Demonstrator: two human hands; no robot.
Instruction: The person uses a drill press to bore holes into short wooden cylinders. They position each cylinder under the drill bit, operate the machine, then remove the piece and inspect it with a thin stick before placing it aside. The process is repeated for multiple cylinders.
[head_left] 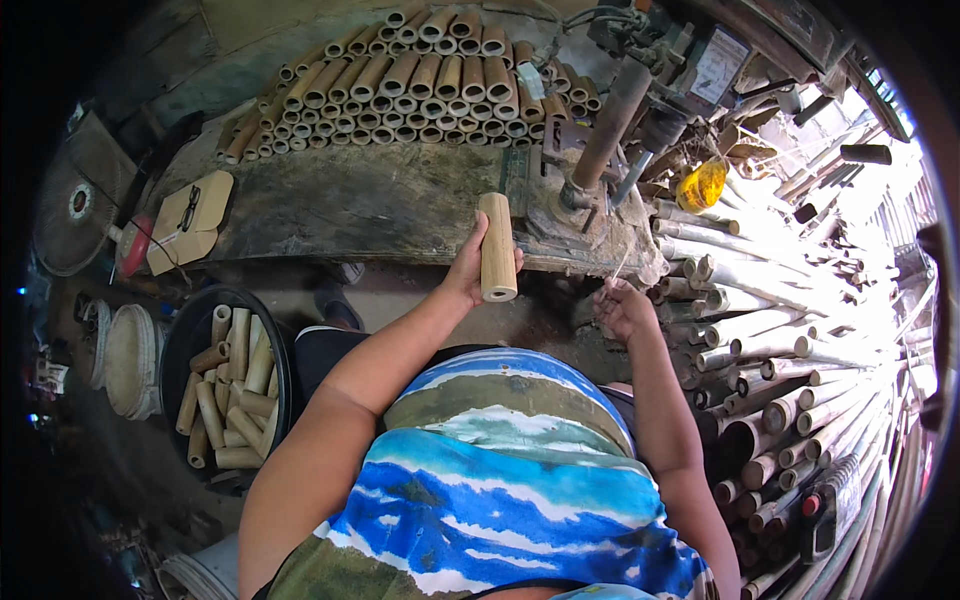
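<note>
Head camera, left of a worn pair, one fisheye view. I note it looks steeply down and forward, over the blue-patterned shirt [500, 485], very near, toward the left hand [468, 265] and right hand [627, 310] around mid-frame. Wooden workbench [340, 205] lies farther off, above; its edge bows. Dark rim encloses everything.

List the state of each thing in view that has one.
Bamboo tube: held, hole at near end
Left hand: closed around the tube
Right hand: fingers curled, grip unclear
Tub: uncovered, holding bamboo pieces
Bamboo stack: piled in rows
Eyeglasses: lying on cardboard
Fan: cannot tell whether running
Drill press: cannot tell whether running
</note>
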